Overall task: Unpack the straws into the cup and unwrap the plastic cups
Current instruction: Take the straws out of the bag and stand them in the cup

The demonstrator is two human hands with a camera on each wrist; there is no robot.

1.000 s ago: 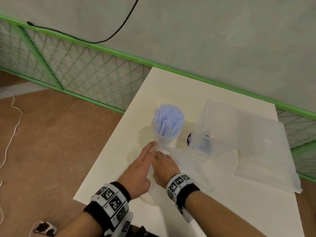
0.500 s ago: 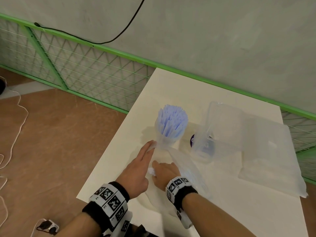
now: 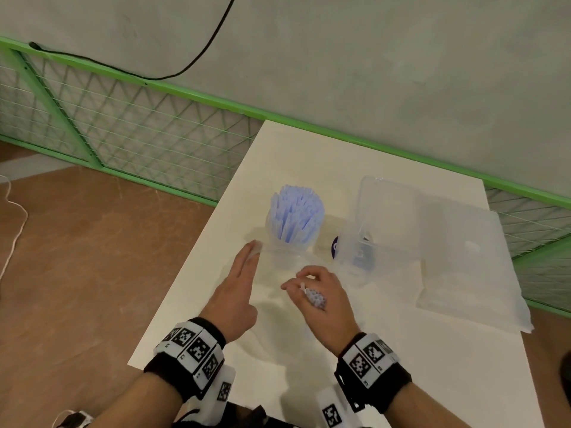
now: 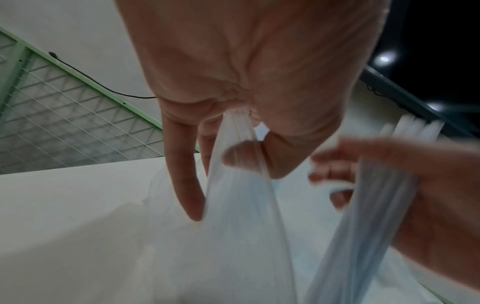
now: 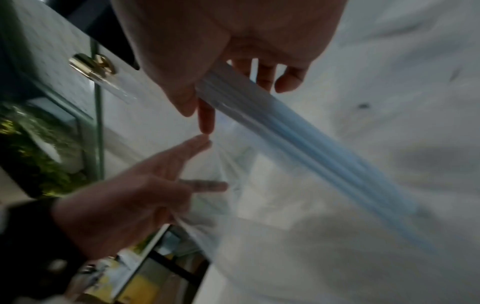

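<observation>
The right hand (image 3: 321, 299) is curled around a small bundle of pale blue straws (image 3: 315, 299), whose open ends stick out past the thumb side in the head view; the right wrist view shows that bundle (image 5: 298, 142) running from the closed palm down toward 4 o'clock, thumb and forefinger closed on it and the other fingers loosely bent behind. The left hand (image 3: 234, 291) lies at 9 o'clock of the right one, its long fingers straight and pointing toward 1 o'clock, while the left wrist view shows a gathered fold of the clear straw bag (image 4: 239, 185) pinched between the thumb and the base of the fingers (image 4: 182, 181), the film hanging below the palm and blurred lower down. At 12 o'clock of both hands a clear plastic cup (image 3: 289, 251) stands upright on the white table (image 3: 191, 304), packed with blue straws in the cup (image 3: 296, 211) that fan out above its rim. Just at 3 o'clock of that cup lies a sleeve of wrapped plastic cups (image 3: 358, 251) on its side, a dark purple spot showing at its near end, and beyond it a flat clear plastic packet (image 3: 463, 261) spreads toward the table's right edge. A green mesh fence (image 3: 123, 128) and a black cable (image 3: 197, 57) run along the grey wall behind.
</observation>
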